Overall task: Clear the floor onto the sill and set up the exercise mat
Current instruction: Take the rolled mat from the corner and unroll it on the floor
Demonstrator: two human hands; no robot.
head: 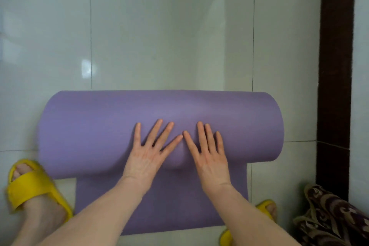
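Observation:
A purple exercise mat [89,126] lies on the pale tiled floor [159,36], mostly rolled into a thick cylinder across the view. A short unrolled flap runs from under the roll toward me. My left hand [149,154] rests flat on the roll's middle with fingers spread. Beside it my right hand [207,156] presses flat too, fingers apart, index fingertips nearly touching. The foam dents between the two palms. Neither hand grips anything.
My feet wear yellow slippers, the left slipper [32,187] by the roll's left end and the right slipper [267,209] at the flap's right edge. A dark brown strip [335,66] runs along the right. A patterned brown cushion [329,219] sits at the lower right.

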